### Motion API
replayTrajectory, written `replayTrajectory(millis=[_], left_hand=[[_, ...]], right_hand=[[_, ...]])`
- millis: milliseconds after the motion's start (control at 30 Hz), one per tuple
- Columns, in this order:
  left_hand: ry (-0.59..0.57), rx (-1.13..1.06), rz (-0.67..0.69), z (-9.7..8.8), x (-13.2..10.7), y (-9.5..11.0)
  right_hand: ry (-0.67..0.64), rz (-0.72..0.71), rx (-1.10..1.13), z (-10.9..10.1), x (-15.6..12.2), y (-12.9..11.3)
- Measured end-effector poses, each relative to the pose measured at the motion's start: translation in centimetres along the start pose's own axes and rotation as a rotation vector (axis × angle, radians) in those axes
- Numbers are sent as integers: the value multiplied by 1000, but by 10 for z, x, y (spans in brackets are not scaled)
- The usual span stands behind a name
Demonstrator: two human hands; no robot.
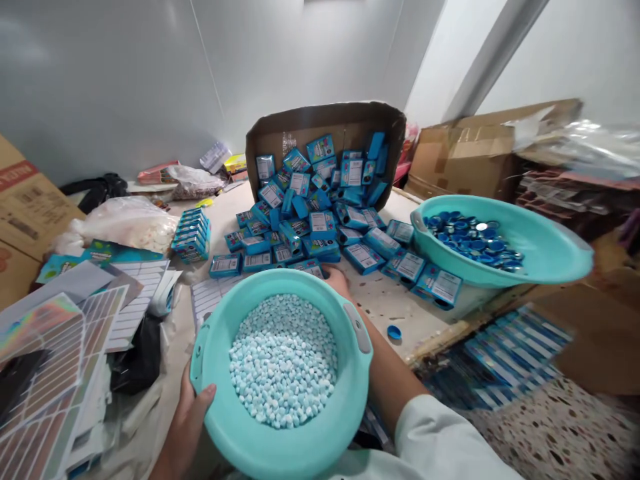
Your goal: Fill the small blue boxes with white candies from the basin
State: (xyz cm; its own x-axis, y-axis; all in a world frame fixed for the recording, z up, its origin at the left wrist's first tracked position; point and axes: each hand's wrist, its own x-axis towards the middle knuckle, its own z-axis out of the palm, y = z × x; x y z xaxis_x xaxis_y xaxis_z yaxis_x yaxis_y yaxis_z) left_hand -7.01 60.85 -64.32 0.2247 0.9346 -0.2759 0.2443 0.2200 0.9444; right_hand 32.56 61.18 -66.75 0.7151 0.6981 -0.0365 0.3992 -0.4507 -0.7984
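Observation:
A turquoise plastic basin holding many small pale-blue tablets is close in front of me. My left hand is closed on its left rim, thumb on top by the handle. My right hand reaches around the basin's far right side, beside the nearest small blue boxes. Its fingers are largely hidden behind the rim and boxes, so what they touch does not show. The blue boxes spill in a heap from a cardboard carton lying on its side.
Right of the heap, a second turquoise basin holds round blue caps; one loose cap lies on the table. Stacked blue boxes, label sheets and a plastic bag are at left. Cartons stand at right.

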Motion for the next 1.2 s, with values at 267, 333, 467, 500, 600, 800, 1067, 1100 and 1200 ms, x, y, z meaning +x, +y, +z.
replayTrajectory(millis=[267, 333, 467, 500, 600, 800, 1067, 1100, 1200], left_hand=[[158, 56, 176, 11, -1, 19], [275, 115, 407, 7, -5, 39], [103, 296, 607, 7, -13, 96], [-7, 291, 611, 13, -12, 108], [-396, 232, 515, 37, 2, 125], [-243, 116, 403, 71, 42, 93], [107, -33, 566, 56, 38, 96], [147, -58, 574, 55, 39, 97], [152, -157, 510, 54, 41, 94]], right_hand=[[331, -242, 486, -73, -13, -15], [276, -446, 522, -99, -37, -44], [-234, -845, 247, -108, -104, -116], [-356, -930, 186, -102, -117, -128], [-546, -984, 153, -71, -130, -139], [-590, -364, -22, -6, -62, -86], [-746, -414, -419, 46, -108, -78], [-822, -469, -417, 49, -120, -78], [-995, -597, -236, 47, -145, -78]])
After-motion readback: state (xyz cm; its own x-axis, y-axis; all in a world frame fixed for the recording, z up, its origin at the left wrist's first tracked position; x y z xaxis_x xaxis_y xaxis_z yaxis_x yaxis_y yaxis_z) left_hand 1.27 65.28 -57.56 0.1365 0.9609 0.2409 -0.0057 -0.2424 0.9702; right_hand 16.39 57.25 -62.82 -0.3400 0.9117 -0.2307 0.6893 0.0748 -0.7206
